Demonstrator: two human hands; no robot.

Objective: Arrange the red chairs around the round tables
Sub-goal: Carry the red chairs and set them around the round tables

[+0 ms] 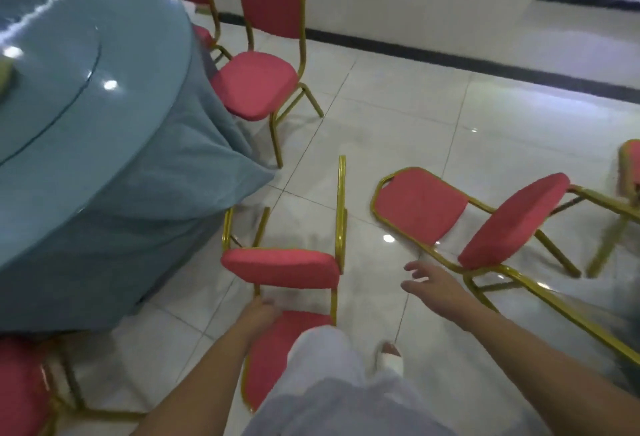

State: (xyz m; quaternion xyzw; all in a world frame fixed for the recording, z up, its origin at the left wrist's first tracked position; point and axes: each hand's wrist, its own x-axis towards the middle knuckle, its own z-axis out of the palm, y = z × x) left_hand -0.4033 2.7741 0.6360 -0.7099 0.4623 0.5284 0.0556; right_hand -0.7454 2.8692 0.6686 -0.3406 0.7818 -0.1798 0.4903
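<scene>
Here the left hand (pixel 261 311) is curled round the gilt frame of a tipped red chair (pixel 280 267), just where seat meets backrest, though blur hides exactly how the fingers wrap. That chair is tilted onto its back at the person's feet, with the backrest toward their legs. Its chair legs point away, and the nearer one stands close beside the hanging tablecloth (pixel 138 193) of the round table (pixel 69 71). The right hand (pixel 429 279) holds nothing; its fingers are spread and straight, stretched toward a second toppled chair (pixel 516 220), near its frame but not touching it. An upright chair (pixel 256 85) already stands at the table's edge farther on, and another chair (pixel 20 383) sits at the lower left, so the slot for the held chair looks to lie between them. The main risk, as I judge it, is the one-sided grip. Raised from one rail, the chair may twist, swing a leg into the cloth and drag it across the tabletop. The glossy floor tiles (pixel 398 130) could let the feet skid as weight comes onto them. A foot (pixel 389 359) is close to the backrest, so a step forward might catch the frame. Reaching for the other chair at the same moment would split balance and attention.
</scene>
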